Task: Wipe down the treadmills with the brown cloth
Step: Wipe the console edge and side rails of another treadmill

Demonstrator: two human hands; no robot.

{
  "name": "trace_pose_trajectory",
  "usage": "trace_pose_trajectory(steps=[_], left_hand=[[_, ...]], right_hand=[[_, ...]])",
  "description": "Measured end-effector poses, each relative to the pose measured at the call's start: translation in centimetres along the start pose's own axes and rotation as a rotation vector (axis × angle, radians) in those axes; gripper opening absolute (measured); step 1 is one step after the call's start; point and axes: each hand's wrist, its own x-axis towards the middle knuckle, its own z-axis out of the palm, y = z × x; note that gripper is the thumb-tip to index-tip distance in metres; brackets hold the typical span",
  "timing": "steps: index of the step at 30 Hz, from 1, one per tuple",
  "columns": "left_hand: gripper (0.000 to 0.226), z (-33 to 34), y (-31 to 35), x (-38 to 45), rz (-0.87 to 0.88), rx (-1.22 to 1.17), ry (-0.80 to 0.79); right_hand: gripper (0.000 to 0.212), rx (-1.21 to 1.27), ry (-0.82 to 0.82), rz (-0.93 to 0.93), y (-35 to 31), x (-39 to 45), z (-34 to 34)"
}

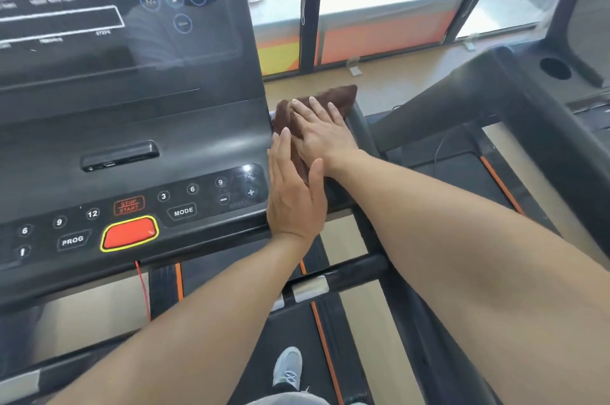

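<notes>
The brown cloth (340, 97) lies folded on the right side arm of the black treadmill console (138, 147), just past the console's right edge. My right hand (321, 130) presses flat on the cloth with straight fingers. My left hand (293, 193) lies flat beside it, fingers straight, against the console's right edge and the near end of the cloth. The cloth's far corner sticks out beyond my right fingertips; its near part is hidden under both hands.
The console carries a red stop button (130, 233), numbered keys and a dark screen (99, 8). A second treadmill (528, 114) with a cup hole stands to the right. Below are the belt (251, 322) with orange stripes, a handlebar (350, 272) and my shoe (288, 368). Windows ahead.
</notes>
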Motion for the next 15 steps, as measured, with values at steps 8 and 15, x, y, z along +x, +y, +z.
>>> trace_pose_trajectory(steps=[8, 15], left_hand=[[0.058, 0.8, -0.2, 0.3, 0.047, 0.077, 0.071], [0.054, 0.7, -0.5, 0.1, 0.082, 0.123, -0.006]], right_hand=[[0.056, 0.150, 0.108, 0.342, 3.0, -0.7, -0.2], [0.057, 0.579, 0.116, 0.609, 6.4, -7.2, 0.0]])
